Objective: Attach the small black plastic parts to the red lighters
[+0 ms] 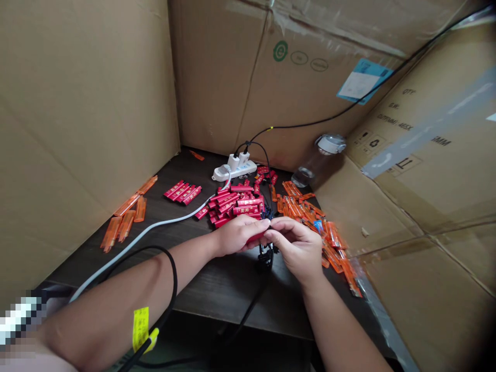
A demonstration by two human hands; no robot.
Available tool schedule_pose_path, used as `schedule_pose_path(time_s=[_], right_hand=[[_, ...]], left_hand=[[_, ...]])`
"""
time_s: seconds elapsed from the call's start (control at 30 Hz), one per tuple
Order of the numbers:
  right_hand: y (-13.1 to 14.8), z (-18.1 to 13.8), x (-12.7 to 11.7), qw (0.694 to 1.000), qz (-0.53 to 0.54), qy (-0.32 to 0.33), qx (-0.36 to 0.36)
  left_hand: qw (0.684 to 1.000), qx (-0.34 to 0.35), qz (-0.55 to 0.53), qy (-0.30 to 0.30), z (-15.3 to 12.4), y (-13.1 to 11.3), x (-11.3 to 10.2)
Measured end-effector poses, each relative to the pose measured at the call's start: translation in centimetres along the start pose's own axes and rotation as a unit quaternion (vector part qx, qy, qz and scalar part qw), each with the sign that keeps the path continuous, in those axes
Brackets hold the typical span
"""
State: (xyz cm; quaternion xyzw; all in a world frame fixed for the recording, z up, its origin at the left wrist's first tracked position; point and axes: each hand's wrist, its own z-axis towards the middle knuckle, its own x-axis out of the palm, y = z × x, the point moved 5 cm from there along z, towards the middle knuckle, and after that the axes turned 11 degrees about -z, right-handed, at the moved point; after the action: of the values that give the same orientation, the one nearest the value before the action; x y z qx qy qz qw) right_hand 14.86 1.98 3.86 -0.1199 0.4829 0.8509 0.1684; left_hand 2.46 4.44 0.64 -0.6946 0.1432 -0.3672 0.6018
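My left hand (238, 233) is closed round a small red case, mostly covered by the fingers. My right hand (297, 247) meets it at the case's end, thumb and forefinger pinched together; what lies between those fingertips is too small to make out. Just beyond both hands lies a heap of red cases (236, 202) with gold print and dark ends. Dark small parts (265, 257) show beneath and behind the fingers. To the right spreads a pile of orange translucent strips (296, 206). A neat row of red cases (183, 192) lies at the left.
Cardboard boxes (217, 67) wall the dark table (232, 289) on three sides. A white power strip (248, 169) with plugs sits at the back, near a clear bottle (315, 160). A pale cable (155, 225) crosses the left side. More orange strips (126, 223) lie by the left box.
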Motion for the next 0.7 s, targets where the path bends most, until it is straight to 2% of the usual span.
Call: schedule_pose_path(time_s=[0.23, 0.7], right_hand=[[0.41, -0.16, -0.07, 0.992, -0.080, -0.022, -0.095], [0.57, -0.30, 0.04, 0.974, -0.149, -0.038, -0.165]], left_hand=[[0.999, 0.008, -0.005, -0.032, 0.05, -0.21, 0.04], [0.996, 0.046, 0.013, -0.071, 0.29, -0.19, -0.10]])
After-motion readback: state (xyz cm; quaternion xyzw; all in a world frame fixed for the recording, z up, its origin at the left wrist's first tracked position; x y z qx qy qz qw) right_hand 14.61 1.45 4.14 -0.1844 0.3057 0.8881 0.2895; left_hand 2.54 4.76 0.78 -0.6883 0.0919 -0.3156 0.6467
